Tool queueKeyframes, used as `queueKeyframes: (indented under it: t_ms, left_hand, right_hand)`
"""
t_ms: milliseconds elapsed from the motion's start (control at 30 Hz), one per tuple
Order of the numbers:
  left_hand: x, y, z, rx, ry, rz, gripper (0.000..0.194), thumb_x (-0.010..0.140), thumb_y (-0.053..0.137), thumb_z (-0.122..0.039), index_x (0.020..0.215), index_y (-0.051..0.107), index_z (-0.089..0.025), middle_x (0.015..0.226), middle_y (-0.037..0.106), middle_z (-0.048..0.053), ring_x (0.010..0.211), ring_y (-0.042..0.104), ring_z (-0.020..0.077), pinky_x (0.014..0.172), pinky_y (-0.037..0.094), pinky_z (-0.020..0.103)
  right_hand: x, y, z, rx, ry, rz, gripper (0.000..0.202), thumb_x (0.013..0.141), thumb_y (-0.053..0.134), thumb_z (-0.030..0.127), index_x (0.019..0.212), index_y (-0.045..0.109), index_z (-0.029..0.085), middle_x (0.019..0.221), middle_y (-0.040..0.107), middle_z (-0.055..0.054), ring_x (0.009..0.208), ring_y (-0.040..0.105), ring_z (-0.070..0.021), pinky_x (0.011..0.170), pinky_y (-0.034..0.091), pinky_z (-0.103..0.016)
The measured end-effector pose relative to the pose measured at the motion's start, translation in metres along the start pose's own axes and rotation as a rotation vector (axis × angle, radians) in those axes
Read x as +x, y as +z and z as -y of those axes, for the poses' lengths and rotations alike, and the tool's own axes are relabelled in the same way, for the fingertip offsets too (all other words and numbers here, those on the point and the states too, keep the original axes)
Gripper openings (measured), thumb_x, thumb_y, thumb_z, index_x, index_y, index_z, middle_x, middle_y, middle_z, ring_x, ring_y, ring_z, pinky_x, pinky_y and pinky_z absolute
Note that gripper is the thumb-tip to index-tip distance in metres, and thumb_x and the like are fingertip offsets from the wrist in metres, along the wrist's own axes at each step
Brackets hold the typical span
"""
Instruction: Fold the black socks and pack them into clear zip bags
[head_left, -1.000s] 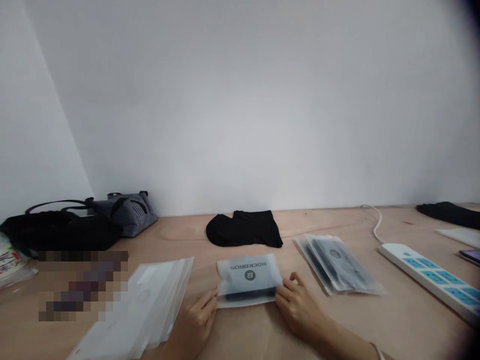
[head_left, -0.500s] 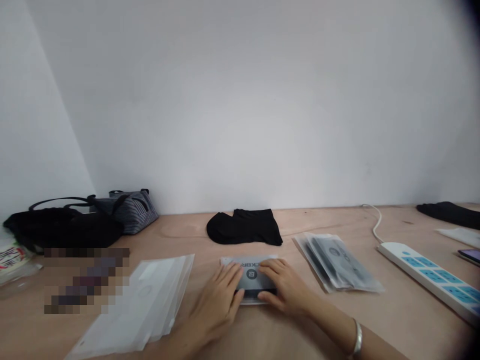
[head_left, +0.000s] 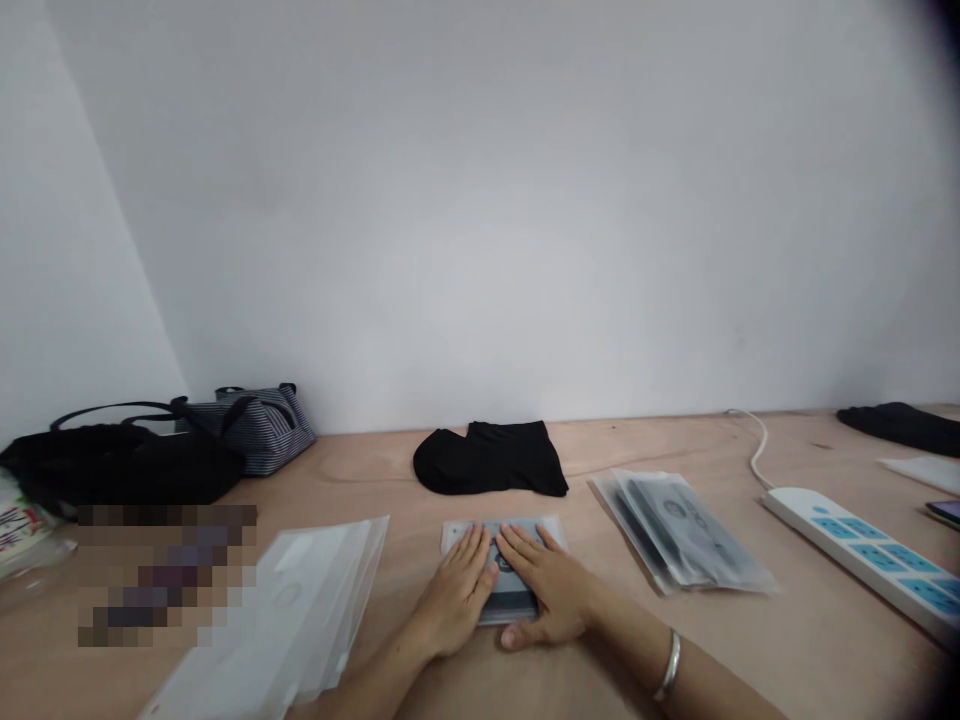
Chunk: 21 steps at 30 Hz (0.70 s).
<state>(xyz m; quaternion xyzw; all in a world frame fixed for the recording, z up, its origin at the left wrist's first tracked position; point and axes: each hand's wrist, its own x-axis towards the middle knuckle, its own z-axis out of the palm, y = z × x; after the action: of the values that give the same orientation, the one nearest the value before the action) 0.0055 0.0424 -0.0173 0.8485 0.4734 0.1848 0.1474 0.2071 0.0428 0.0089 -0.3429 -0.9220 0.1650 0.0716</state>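
Observation:
A frosted plastic bag [head_left: 514, 603] with dark contents and a printed logo lies flat on the wooden table, between and under both hands. My left hand [head_left: 459, 590] rests palm down on its left part, fingers stretched out. On its right part lies my right hand [head_left: 545, 585], fingers spread and the thumb out at the bag's near edge. Black folded fabric [head_left: 491, 458] lies behind the bag, near the wall. To the right is a small stack of filled frosted bags [head_left: 686, 530]; to the left, several flat frosted bags [head_left: 277, 610] overlap.
At the far left are a black bag [head_left: 127, 465], a striped bag [head_left: 266, 430] and a plastic package [head_left: 22, 525]. A white power strip [head_left: 862, 550] with a cable lies at the right, with black fabric [head_left: 900, 425] and a phone [head_left: 946, 513] beyond.
Both hands have come closer together over the bag. My right hand has moved left, its fingers now covering most of the logo. The view has shifted slightly.

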Motion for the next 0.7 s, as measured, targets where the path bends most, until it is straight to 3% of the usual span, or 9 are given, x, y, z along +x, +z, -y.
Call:
queueKeyframes:
  t_ms: [133,233,300,400,533,633,700]
  left_hand:
    - [-0.003,0.002,0.008,-0.269,-0.127,-0.175,0.051,0.089,0.027,-0.047,0.13,0.037,-0.018,0.138,0.033,0.005,0.127,0.026,0.0176,0.106,0.021,0.036]
    - [-0.005,0.001,0.018,-0.414,-0.225,-0.358,0.049,0.088,0.029,-0.047,0.122,0.048,-0.018,0.131,0.045,0.005,0.124,0.034,0.0184,0.104,0.024,0.035]
    - [-0.004,0.0,0.026,-0.44,-0.287,-0.429,0.05,0.088,0.024,-0.046,0.118,0.051,-0.017,0.126,0.05,0.006,0.12,0.039,0.0195,0.102,0.027,0.036]
    - [-0.002,0.0,0.034,-0.454,-0.374,-0.491,0.054,0.09,0.016,-0.046,0.116,0.052,-0.015,0.121,0.054,0.007,0.116,0.045,0.0205,0.099,0.033,0.038]
    - [0.0,0.0,0.034,-0.435,-0.436,-0.553,0.058,0.09,0.01,-0.044,0.121,0.046,-0.01,0.125,0.05,0.011,0.118,0.042,0.02,0.1,0.03,0.038]
    - [-0.001,-0.001,0.03,-0.395,-0.419,-0.541,0.056,0.09,0.011,-0.043,0.121,0.045,-0.011,0.125,0.05,0.011,0.118,0.042,0.019,0.1,0.03,0.037]
    - [-0.002,-0.002,0.027,-0.353,-0.386,-0.504,0.053,0.09,0.015,-0.042,0.119,0.048,-0.013,0.125,0.051,0.008,0.118,0.042,0.018,0.101,0.03,0.035]
  right_hand:
    - [-0.004,-0.005,0.005,-0.025,0.004,-0.009,0.095,0.066,0.052,0.064,0.139,0.009,0.021,0.143,0.011,-0.014,0.129,0.009,-0.0334,0.101,0.005,-0.054]
    - [-0.006,-0.006,0.013,-0.109,-0.037,-0.055,0.071,0.076,0.051,0.045,0.137,0.018,0.028,0.141,0.026,-0.009,0.126,0.024,-0.0324,0.1,0.018,-0.05]
    - [-0.006,-0.002,0.017,-0.184,-0.053,-0.095,0.065,0.078,0.049,0.03,0.136,0.02,0.031,0.138,0.032,-0.007,0.122,0.031,-0.0308,0.098,0.025,-0.047]
    - [-0.001,0.012,0.021,-0.309,-0.019,-0.167,0.069,0.077,0.049,0.018,0.136,0.016,0.036,0.136,0.033,-0.007,0.119,0.034,-0.0322,0.094,0.031,-0.048]
    - [0.005,0.027,0.018,-0.527,0.053,-0.34,0.064,0.083,0.04,0.012,0.133,0.017,0.043,0.132,0.037,-0.008,0.115,0.039,-0.033,0.087,0.037,-0.05]
    - [0.003,0.016,0.011,-0.68,0.171,-0.501,0.063,0.082,0.041,0.013,0.134,0.02,0.042,0.13,0.04,-0.011,0.113,0.039,-0.0365,0.083,0.036,-0.055]
    - [-0.003,-0.004,0.005,-0.747,0.349,-0.607,0.063,0.081,0.042,0.012,0.134,0.023,0.039,0.129,0.039,-0.013,0.113,0.037,-0.039,0.082,0.034,-0.058]
